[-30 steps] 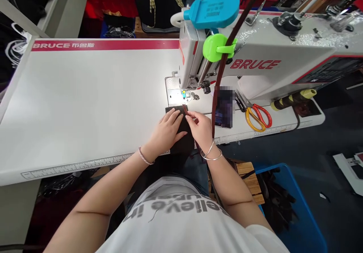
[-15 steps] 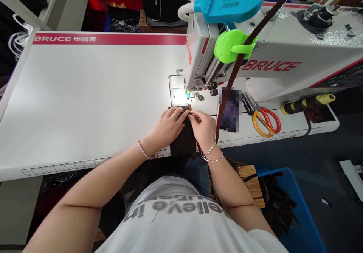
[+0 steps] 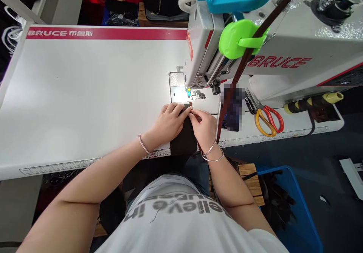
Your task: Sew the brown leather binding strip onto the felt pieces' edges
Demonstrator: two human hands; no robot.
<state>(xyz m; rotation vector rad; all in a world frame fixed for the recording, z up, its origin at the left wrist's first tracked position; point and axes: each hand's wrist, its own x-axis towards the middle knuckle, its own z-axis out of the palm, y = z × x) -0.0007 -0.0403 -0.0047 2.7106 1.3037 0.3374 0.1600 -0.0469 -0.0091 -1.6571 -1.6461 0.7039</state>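
Note:
A dark brown piece of fabric point(image 3: 183, 141) lies on the front of the sewing table, its near end hanging over the edge. Flat on its upper left part rests my left hand point(image 3: 170, 121), fingers stretched toward the needle. At the fabric's right edge my right hand point(image 3: 202, 123) pinches a narrow brown strip point(image 3: 190, 104), thumb and forefinger pressed together. Just beyond the fingers is the lit needle area point(image 3: 188, 92) of the sewing machine point(image 3: 198, 48). A long brown strip point(image 3: 241, 69) comes down through a green clip point(image 3: 241, 39) to beside my right wrist.
Scissors point(image 3: 268, 120) with red and yellow handles lie right of my right hand, beside a blurred-out phone-like item point(image 3: 233, 109). Farther right is a roll wound with dark strip point(image 3: 313, 102). A blue bin point(image 3: 304, 207) with dark pieces stands below on the right.
The camera view has shifted slightly, so the machine sits a little higher and farther right. Both hands stay on the fabric and strip, with almost no movement.

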